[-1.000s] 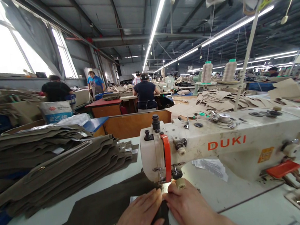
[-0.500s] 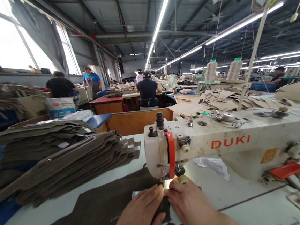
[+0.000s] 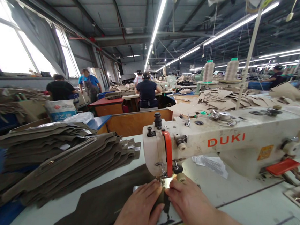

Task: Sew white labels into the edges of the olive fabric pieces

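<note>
- dark cloth (image 3: 94, 201) runs off the bottom edge, partly buried under the left hand (image 3: 142, 206)
- sewing machine (image 3: 194, 136) gets chopped by the right edge
- standing person (image 3: 91, 88): face is total pixel mush

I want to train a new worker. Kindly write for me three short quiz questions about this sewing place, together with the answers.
1. True or false: the left hand rests on the dark cloth.
2. What colour are the letters DUKI on the sewing machine? A) blue; B) orange-red; C) black.
3. Fill in: the two thread cones beyond the machine have ____ tops.

Key: 1 true; 2 B; 3 green.
</note>
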The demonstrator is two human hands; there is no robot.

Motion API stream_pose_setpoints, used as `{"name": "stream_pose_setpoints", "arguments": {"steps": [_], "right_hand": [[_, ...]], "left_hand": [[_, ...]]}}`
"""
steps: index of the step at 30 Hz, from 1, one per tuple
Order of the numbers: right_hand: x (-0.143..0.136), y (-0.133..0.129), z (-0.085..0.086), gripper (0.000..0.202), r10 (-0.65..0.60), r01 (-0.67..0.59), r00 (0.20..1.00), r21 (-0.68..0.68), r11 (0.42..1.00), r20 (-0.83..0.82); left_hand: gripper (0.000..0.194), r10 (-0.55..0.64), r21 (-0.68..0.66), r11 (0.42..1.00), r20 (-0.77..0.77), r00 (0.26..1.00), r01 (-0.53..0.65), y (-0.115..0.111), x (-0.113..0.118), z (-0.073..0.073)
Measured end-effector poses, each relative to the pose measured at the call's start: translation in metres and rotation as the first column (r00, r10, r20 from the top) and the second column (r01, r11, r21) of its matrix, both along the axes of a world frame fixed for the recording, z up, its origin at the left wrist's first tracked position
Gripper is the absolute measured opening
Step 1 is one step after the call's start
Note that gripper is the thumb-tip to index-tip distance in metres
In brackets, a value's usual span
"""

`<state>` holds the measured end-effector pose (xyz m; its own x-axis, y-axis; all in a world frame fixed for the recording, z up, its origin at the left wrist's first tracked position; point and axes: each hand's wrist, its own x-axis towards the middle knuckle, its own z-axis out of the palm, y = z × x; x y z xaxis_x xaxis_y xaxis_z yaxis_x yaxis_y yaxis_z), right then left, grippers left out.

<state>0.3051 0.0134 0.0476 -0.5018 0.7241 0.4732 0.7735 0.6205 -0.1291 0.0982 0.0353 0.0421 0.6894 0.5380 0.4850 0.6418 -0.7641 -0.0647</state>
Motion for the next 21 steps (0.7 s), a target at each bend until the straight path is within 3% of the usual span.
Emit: {"name": "stream_pose_setpoints", "arguments": {"steps": [11,14,18,21], "right_hand": [[-0.002,-0.003,0.002,0.008,-0.041,0.041,0.998,-0.012,0.999,0.037],[0.002,-0.006,0.0,0.01,0.004,-0.003,0.999,0.026,1.0,-0.051],[0.007,-0.008,-0.006,0.014,0.097,-0.089,0.983,0.06,0.994,-0.154],[0.006,-0.01,-0.005,0.018,0.131,-0.128,0.983,0.026,0.991,-0.126]], "left_hand": [[0.032,0.006,0.023,1.0,0.013,1.0,-0.006,0.001,-0.001,0.004],[0.036,-0.002,0.042,0.999,0.003,1.0,0.002,-0.005,-0.016,-0.007],[0.051,-0.139,0.189,0.97,-0.08,0.987,0.152,-0.015,-0.047,-0.028],[0.064,-0.036,0.288,0.955,-0.101,0.994,0.064,-0.035,-0.064,-0.02]]}}
